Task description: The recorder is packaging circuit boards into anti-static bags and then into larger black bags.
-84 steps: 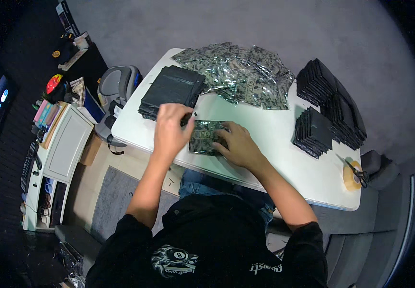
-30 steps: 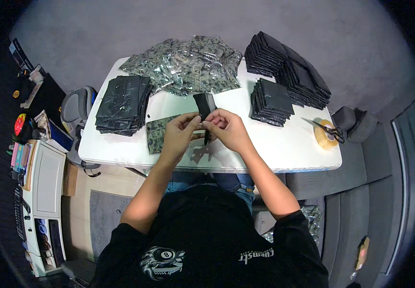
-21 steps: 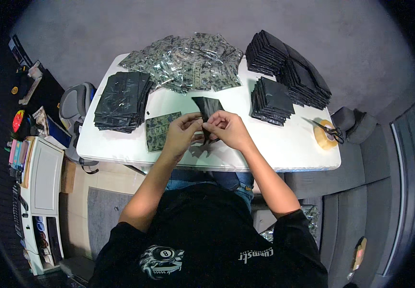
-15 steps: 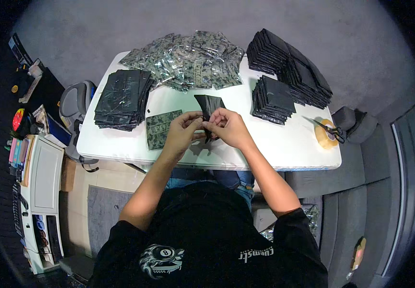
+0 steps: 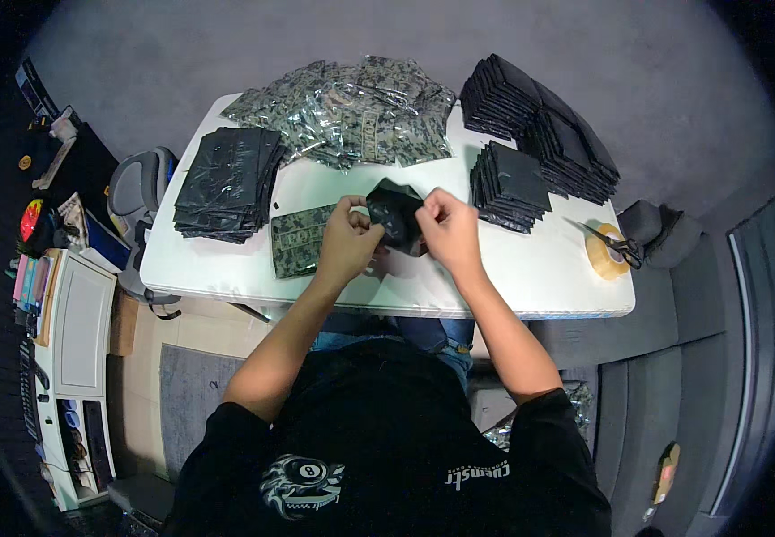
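Between my hands a black plastic bag is spread, its mouth gaping toward me. My left hand pinches its left edge, while my right hand grips the right edge with bent fingers. Flat on the table beside my left hand lies a camouflage packet in clear plastic, partly covered by that hand. Further left is a stack of black plastic bags. To the right of my right hand stands a smaller pile of folded black packets.
A heap of camouflage packets in clear plastic covers the far side of the white table. Larger stacks of black packets stand far right. Scissors rest on a tape roll near the right edge.
My hands have moved apart and pulled the black bag's mouth wide; half a second ago it was narrow and pinched between them.
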Tool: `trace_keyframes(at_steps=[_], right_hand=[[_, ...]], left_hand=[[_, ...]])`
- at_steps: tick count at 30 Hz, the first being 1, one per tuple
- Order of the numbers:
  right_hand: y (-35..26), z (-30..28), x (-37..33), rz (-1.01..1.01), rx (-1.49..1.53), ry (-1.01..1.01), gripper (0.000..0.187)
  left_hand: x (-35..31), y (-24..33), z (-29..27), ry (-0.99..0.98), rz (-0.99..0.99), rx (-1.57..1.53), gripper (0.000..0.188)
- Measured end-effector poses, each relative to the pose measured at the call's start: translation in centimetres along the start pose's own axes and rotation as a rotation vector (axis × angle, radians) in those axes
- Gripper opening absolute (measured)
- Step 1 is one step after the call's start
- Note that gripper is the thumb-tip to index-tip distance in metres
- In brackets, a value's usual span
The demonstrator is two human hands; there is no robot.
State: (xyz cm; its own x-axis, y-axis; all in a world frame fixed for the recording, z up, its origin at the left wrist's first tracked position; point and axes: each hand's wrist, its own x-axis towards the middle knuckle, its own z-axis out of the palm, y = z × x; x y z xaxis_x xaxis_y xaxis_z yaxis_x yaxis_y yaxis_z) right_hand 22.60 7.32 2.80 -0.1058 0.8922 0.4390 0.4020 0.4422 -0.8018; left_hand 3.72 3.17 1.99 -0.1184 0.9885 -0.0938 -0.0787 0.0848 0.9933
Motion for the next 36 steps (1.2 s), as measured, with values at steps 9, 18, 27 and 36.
trace_keyframes(at_steps=[9,18,27,36], right_hand=[[-5.0,1.2,0.7,-0.077,-0.252,-0.181,0.022],[0.7,6.2,0.5,0.141,-0.174,-0.421,0.029],[2.1,5.7,1.0,0.351,-0.037,-0.559,0.033],[2.1,5.6,0.9,0.279,-0.038,-0.587,0.035]], left_hand=[[1.2,-0.5,-2.8,0.016,0.197,0.216,0.042],[0.0,-5.7,-8.5,0.089,0.503,1.388,0.074],[-0.8,-3.9,-8.0,0.011,0.393,1.488,0.067],[1.8,-3.4,-9.7,0.174,0.466,1.293,0.047]])
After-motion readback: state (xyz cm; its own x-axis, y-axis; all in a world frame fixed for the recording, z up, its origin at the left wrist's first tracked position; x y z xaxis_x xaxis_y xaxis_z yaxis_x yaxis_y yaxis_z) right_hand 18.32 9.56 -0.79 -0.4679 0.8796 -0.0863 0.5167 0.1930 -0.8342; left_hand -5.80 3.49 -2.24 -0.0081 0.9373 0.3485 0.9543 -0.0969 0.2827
